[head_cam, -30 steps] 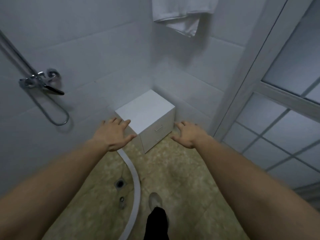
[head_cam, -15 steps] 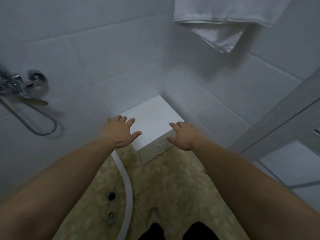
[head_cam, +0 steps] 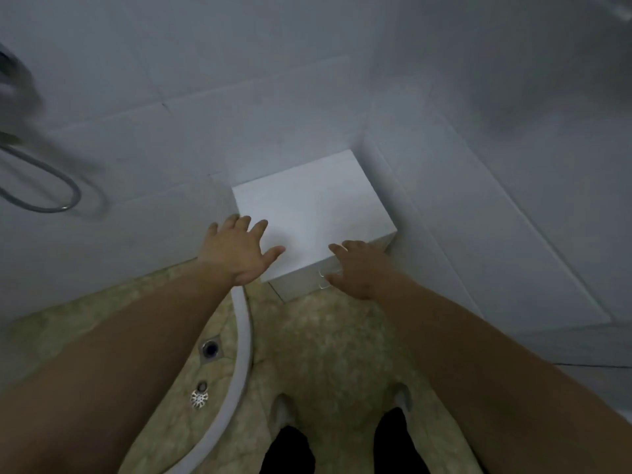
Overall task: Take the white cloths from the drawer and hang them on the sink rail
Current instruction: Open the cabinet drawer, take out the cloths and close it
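I hold both bare arms stretched forward, my left hand (head_cam: 239, 249) spread flat, palm down, my right hand (head_cam: 359, 268) open with fingers relaxed.

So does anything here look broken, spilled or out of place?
Nothing stands out. The white cabinet sits square in the tiled corner, its drawers shut. The left hand and right hand are open above it. The floor looks dry; the picture is blurry.

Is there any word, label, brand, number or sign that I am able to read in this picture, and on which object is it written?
None: no readable text shows anywhere.
The small white drawer cabinet has a plain top and front.
The pale grey wall tiles carry no writing.
The blurred metal shower fitting shows no legible mark.
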